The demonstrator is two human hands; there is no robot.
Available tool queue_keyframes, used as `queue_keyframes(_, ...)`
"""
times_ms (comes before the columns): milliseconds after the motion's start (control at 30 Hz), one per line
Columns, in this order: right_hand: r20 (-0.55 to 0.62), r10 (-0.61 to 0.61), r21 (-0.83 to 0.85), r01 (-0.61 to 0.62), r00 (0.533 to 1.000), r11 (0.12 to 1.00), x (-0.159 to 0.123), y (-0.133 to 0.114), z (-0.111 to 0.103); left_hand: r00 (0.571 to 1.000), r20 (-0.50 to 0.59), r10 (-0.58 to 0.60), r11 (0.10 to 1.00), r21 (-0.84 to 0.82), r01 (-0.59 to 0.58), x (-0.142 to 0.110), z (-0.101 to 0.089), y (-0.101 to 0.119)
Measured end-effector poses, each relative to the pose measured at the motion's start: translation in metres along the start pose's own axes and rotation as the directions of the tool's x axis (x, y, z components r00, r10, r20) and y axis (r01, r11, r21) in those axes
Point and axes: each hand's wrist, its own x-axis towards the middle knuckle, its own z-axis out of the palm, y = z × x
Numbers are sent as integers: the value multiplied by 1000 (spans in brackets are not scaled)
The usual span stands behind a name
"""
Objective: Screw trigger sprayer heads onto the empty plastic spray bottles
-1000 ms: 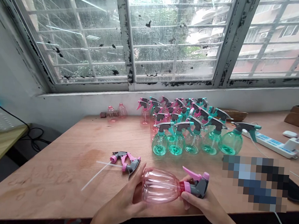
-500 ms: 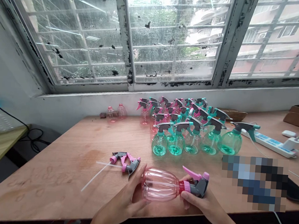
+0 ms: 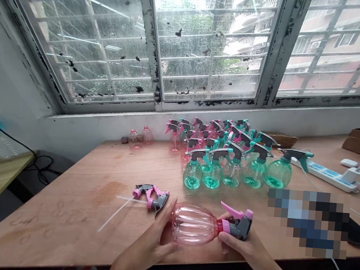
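Pink bottle [image 3: 195, 225]: clear, ribbed, sideways | grey sprayer [image 3: 242, 228] | left fingers [image 3: 168, 214] cup base [image 3: 175, 223] | right fingers [image 3: 228, 239] grip neck [image 3: 219, 226]

Pink bottle [image 3: 195, 225]: clear glossy plastic, ribbed. Counter [image 3: 78, 202]: wood, stained, low sheen. Window frame [image 3: 107, 106]: flaking paint.

This looks like a small makeshift workroom: a long bare reddish-brown wooden counter [image 3: 77, 210], stained in patches, runs beneath wide grey-framed windows [image 3: 210, 46] with flaking paint and outer bars. Clustered pink and green clear plastic spray bottles [image 3: 212, 175], two loose grey-and-pink trigger heads [image 3: 157, 199] and a white power strip [image 3: 326, 173] suggest hand assembly.
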Motion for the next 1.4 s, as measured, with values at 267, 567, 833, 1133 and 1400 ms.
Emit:
queue_keyframes(267,-9,-6,19,6,1000,1000,1,2,0,999,51,-17,995,-100,22,2,-2,0)
queue_keyframes(567,-17,8,40,-7,1000,999,0,-2,2,999,30,28,998,-62,-26,0,0,0)
queue_keyframes(833,-26,9,19,-8,1000,1000,0,0,1,999,48,6,1000,-17,-5,0,-2,-2)
queue_keyframes(1133,-6,0,-4,0,1000,1000,0,-1,1,998,23,66,996,-60,-65,-1,0,-1)
queue_keyframes(1400,-22,6,0,-6,1000,1000,0,-2,2,999,40,20,1000,19,-20,1,-3,3)
